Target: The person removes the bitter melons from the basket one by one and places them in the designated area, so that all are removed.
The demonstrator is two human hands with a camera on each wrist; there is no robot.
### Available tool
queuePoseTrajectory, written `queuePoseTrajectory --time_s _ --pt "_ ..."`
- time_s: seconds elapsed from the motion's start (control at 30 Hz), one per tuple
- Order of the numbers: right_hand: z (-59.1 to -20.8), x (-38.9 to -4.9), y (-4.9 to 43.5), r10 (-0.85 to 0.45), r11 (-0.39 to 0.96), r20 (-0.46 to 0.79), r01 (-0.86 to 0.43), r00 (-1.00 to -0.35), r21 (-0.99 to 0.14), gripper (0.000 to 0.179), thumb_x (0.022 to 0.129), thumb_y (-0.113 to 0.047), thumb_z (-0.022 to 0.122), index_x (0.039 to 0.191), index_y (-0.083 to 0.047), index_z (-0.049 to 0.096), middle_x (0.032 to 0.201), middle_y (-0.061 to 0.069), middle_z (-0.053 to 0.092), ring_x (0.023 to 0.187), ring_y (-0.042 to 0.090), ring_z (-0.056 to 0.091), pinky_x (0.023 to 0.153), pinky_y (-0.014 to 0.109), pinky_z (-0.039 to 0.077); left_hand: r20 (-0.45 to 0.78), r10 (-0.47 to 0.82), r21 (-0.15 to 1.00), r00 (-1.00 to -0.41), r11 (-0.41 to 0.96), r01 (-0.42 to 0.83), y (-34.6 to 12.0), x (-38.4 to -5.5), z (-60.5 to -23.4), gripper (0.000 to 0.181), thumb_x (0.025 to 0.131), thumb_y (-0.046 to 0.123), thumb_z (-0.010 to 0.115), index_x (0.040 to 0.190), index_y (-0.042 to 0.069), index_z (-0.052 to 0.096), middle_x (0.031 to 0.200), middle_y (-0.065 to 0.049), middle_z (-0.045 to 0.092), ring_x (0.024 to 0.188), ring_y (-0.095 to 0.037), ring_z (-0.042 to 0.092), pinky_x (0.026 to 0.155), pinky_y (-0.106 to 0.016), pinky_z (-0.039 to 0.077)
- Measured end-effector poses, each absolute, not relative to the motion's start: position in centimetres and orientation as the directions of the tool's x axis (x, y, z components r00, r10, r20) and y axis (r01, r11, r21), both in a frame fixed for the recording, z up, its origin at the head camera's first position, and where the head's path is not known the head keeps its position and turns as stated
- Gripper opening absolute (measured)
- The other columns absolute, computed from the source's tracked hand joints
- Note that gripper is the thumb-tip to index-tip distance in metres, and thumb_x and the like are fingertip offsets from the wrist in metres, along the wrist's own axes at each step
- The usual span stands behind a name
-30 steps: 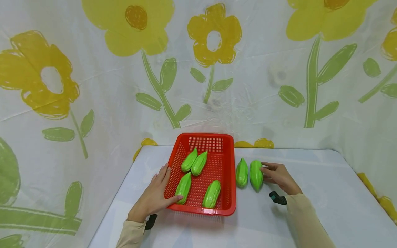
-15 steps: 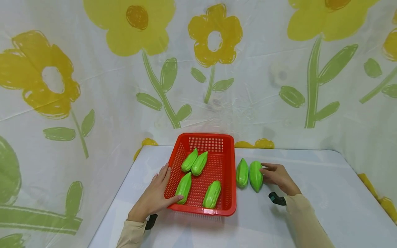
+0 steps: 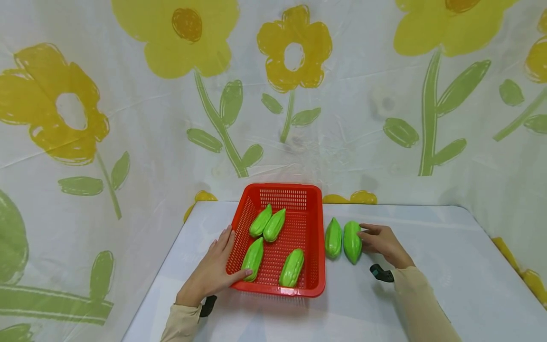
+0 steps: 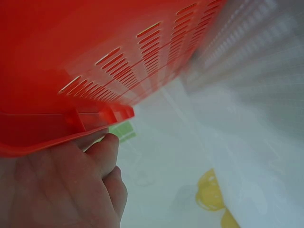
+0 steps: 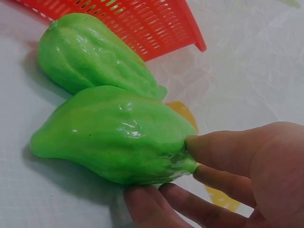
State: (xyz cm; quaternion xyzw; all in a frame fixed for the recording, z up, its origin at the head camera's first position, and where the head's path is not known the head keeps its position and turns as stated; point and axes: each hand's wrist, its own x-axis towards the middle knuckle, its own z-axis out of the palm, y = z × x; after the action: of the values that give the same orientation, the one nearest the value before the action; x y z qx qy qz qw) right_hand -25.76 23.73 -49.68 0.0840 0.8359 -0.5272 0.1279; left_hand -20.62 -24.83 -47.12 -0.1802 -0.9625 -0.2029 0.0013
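Observation:
In the head view, a red plastic basket holds several bright green, ridged gourds such as this one. My left hand holds the basket at its near left corner, thumb over the rim and fingers along the outer left side. The left wrist view has that hand under the rim's lip. Right of the basket lie two more green gourds on the table. My right hand holds the outer gourd by its far end; in the right wrist view thumb and fingers lie around its stem end. The other gourd lies beside it.
A white table carries everything. Behind it and at the sides hangs a pale curtain printed with yellow flowers. The basket's right wall stands close to the inner gourd.
Almost nothing differs. Both hands keep their places on the basket and the outer gourd; the whole head view shifts by only a few pixels.

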Motion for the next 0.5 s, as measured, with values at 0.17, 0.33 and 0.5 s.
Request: queuePoseTrajectory --time_s 0.17,0.33,0.5 --pt "-49.55 -25.61 23.87 0.021 0.434 -0.303 0.282 -0.953 -0.855 0.067 0.105 -0.031 0.059 0.157 0.004 0.037 0.146 0.034 0.054 0.103 0.020 0.074 0.091 0.039 0.064 0.081 0.347 0.380 -0.934 0.856 0.351 -24.88 -20.65 -47.19 0.120 0.084 0.076 0.065 0.165 0.001 0.015 0.176 -0.014 0.009 0.162 -0.036 0.017 0.131 -0.057 0.021" --pt "-49.42 -25.49 24.30 0.031 0.429 -0.288 0.273 -0.957 -0.861 0.068 0.106 -0.033 0.058 0.158 0.004 0.034 0.149 0.035 0.050 0.113 0.029 0.072 0.093 0.039 0.063 0.080 0.347 0.387 -0.934 0.853 0.350 -24.83 -20.58 -46.99 0.120 0.084 0.075 0.065 0.165 0.001 0.016 0.176 -0.015 0.009 0.162 -0.036 0.017 0.130 -0.058 0.020" --pt "-49.11 -25.49 24.45 0.028 0.407 -0.291 0.277 -0.956 -0.871 0.069 0.106 -0.033 0.057 0.160 0.003 0.032 0.153 0.035 0.045 0.126 0.039 0.062 0.095 0.037 0.062 0.084 0.348 0.390 -0.934 0.851 0.352 -24.80 -20.55 -46.92 0.119 0.084 0.074 0.065 0.164 0.001 0.016 0.176 -0.015 0.010 0.162 -0.036 0.017 0.130 -0.058 0.021"
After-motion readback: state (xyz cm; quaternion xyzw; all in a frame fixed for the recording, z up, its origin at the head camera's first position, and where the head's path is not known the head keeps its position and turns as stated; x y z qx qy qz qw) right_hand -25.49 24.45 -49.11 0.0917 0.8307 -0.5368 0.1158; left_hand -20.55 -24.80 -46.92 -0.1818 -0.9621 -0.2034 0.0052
